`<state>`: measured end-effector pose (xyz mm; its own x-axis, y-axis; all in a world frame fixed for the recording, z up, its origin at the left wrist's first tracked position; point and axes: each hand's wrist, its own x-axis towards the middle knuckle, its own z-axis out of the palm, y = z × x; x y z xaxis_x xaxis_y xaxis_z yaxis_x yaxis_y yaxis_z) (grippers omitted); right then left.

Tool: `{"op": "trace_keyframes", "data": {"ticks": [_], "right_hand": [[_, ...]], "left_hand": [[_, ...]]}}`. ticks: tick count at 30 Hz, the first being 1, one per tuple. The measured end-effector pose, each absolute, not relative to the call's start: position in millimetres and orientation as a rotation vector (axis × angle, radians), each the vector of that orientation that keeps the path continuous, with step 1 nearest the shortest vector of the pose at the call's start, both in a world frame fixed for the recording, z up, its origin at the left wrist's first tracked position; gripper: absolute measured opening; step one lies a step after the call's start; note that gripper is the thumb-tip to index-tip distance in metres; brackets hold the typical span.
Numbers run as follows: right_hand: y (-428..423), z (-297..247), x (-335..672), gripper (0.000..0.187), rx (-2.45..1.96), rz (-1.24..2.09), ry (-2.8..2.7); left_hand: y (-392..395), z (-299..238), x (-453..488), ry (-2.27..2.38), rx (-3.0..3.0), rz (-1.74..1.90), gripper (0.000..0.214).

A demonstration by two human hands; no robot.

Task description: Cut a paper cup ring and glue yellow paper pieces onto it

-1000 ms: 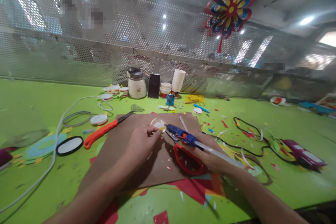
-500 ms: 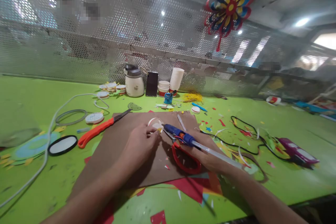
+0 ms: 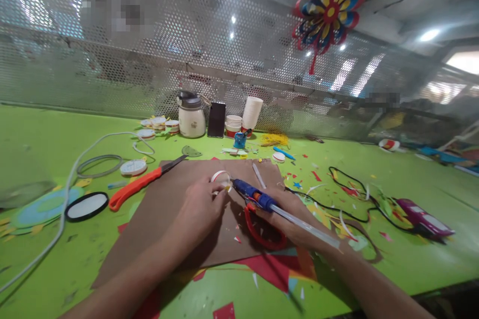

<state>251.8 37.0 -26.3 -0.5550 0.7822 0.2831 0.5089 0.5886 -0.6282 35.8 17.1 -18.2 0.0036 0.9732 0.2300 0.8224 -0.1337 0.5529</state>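
Observation:
My left hand (image 3: 200, 204) is closed in a pinch on a small round white disc with a red rim (image 3: 220, 178), held over the brown cardboard sheet (image 3: 164, 209). My right hand (image 3: 290, 217) grips a blue glue gun (image 3: 254, 194) with a clear glue stick poking out of its back. The gun's nozzle touches the disc at my left fingertips. Red-handled scissors (image 3: 262, 232) lie on the cardboard under my right hand.
An orange-handled knife (image 3: 138, 187) lies left of the cardboard beside a black-rimmed round lid (image 3: 87, 206) and a white cable (image 3: 71, 179). A jar (image 3: 191, 118), phone and paper cups (image 3: 252, 112) stand by the mesh wall. A black cord (image 3: 352, 194) and paper scraps lie right.
The disc has tilted up on its edge between my left fingers, and the glue gun nozzle has stayed against it. Both hands have barely shifted.

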Motion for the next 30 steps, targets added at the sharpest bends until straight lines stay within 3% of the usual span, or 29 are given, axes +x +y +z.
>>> {"op": "trace_keyframes", "data": {"ticks": [30], "right_hand": [[30.3,-28.5,250.1,0.025,-1.040,0.650,-2.294]], "left_hand": [[19.2,-30.3,32.1,1.838,2.262,0.832,0.033]]}}
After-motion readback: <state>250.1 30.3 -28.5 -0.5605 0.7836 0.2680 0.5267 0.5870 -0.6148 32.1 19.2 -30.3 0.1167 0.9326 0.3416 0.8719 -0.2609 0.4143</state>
